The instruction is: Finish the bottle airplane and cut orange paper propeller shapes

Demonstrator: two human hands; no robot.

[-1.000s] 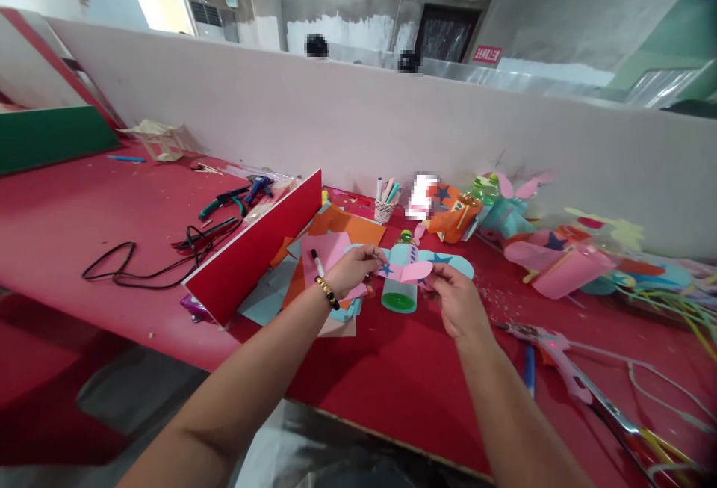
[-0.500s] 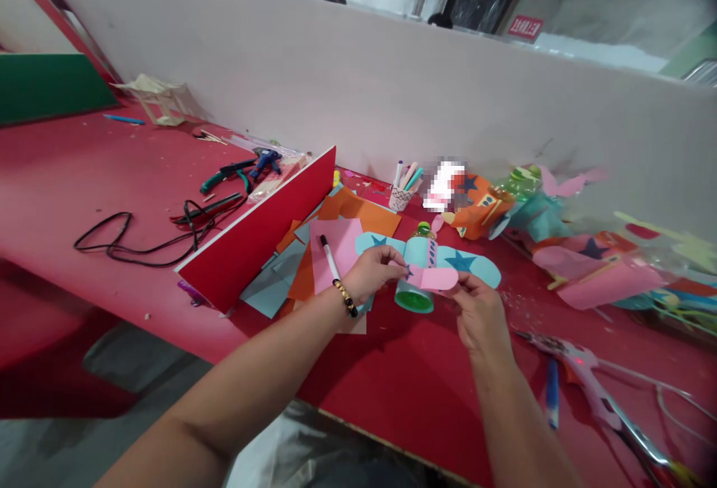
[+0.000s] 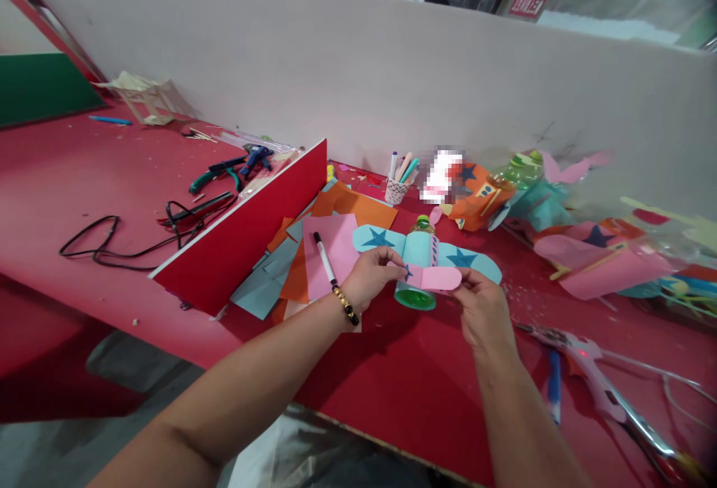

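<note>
Left hand: near the middle of the frame, the left hand [image 3: 374, 279] has a narrow grip, its fingertips pinching the left end of the pink paper piece [image 3: 440, 279], beside a small blue star.
Right hand: right of the middle, the right hand [image 3: 482, 310] also has a narrow grip, with thumb and finger on the right end of the same piece.
Bottle plane: at the centre right, the bottle plane [image 3: 417, 247] wears light blue paper, with a starred wing on each side; its green base faces the viewer and its cap points away. The pink piece is in front of it; if they touch, I cannot tell.
Paper sheets: left of the centre, orange, pink and blue paper sheets [image 3: 364, 206] overlap on the red table [image 3: 358, 391], with a white marker [image 3: 325, 256] on top.
Pen cup: in the upper middle, the pen cup [image 3: 396, 191] stands near the white partition [image 3: 358, 77].
Glue gun: at the lower right, a pink glue gun [image 3: 597, 380] lies near a blue pen [image 3: 554, 387].
</note>
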